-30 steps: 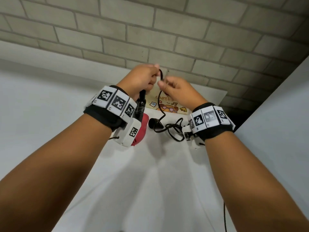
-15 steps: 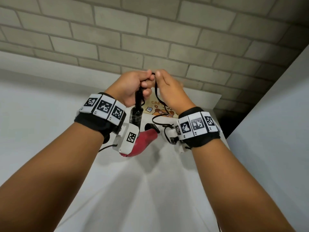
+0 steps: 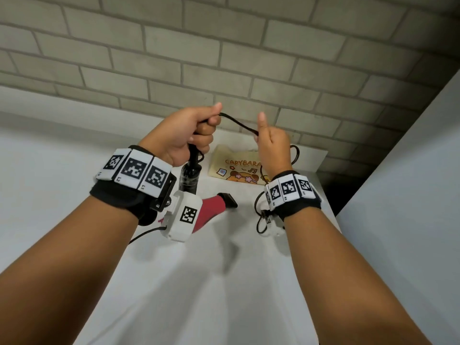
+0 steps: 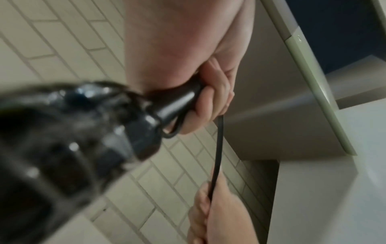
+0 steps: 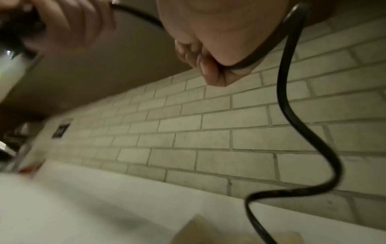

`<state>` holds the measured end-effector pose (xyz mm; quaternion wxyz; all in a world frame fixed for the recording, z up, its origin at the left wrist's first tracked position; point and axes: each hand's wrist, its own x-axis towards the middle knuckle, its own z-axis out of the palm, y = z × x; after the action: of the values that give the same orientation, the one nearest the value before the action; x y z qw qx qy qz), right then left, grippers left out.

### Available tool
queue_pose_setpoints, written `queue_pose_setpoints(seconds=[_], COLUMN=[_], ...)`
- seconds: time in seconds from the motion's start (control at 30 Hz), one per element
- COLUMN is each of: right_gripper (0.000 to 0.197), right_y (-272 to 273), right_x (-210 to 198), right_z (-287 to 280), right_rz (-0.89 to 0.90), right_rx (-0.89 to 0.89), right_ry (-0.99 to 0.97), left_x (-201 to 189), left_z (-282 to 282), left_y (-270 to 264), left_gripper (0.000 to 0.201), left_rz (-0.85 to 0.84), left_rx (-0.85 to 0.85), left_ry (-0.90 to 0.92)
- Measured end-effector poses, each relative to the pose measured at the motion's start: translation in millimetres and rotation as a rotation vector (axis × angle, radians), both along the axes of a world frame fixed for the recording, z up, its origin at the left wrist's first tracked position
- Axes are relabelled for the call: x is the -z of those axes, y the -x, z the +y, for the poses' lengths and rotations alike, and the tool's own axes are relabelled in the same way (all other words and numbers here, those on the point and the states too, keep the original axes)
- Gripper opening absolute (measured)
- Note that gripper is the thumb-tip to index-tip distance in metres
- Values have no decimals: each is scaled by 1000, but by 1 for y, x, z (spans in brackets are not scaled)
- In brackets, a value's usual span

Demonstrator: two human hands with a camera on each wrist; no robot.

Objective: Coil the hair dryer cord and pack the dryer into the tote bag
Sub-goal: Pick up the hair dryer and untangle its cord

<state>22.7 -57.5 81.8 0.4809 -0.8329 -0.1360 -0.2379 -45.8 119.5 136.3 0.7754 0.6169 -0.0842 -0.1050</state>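
My left hand (image 3: 199,130) is raised above the counter and grips the black cord end of the hair dryer, with loops of cord in the fist (image 4: 211,102). The dryer (image 3: 211,212) hangs below it, black handle up and red body down, half hidden by my wrist camera. A black cord (image 3: 239,124) runs across to my right hand (image 3: 270,143), which pinches it with the thumb up (image 5: 211,72). Past that hand the cord (image 5: 292,115) drops in curves toward the counter. The beige tote bag (image 3: 239,163) with a cartoon print lies flat at the back.
A white counter (image 3: 199,282) stretches in front of me up to a grey brick wall (image 3: 224,58). A white panel (image 3: 410,183) rises on the right, with a dark gap (image 3: 341,188) behind the counter's far right corner.
My hands were together at the cord; now the right hand has pulled away to the right, stretching a length of cord between them. The left hand still holds the dryer up.
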Motion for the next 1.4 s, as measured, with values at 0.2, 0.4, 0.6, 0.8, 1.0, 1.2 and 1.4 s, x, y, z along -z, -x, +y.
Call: queue_pose_setpoints(seconds=[0.2, 0.4, 0.6, 0.8, 1.0, 1.2, 1.4], right_gripper=[52, 41, 29, 19, 24, 32, 37], right_y=[1, -4, -19, -25, -32, -43, -24], right_x=[18, 57, 68, 92, 89, 94, 10], right_z=[-4, -40, -58, -74, -82, -87, -57], right_rz=[-152, -191, 7, 203, 272, 447, 693], right_rx=[-17, 18, 95, 116, 104, 140, -175], right_ry=[290, 535, 386, 498, 513, 636, 761], left_x=[9, -1, 0, 0, 10, 15, 17], left_z=[7, 34, 39, 52, 49, 54, 23], left_y=[2, 6, 13, 16, 19, 17, 10], left_gripper=[34, 25, 25, 25, 30, 27, 23], left_rz=[20, -31, -40, -43, -35, 19, 73], left_rx=[-87, -85, -78, -79, -62, -5, -52], left_ry=[254, 417, 339, 404, 471, 598, 437])
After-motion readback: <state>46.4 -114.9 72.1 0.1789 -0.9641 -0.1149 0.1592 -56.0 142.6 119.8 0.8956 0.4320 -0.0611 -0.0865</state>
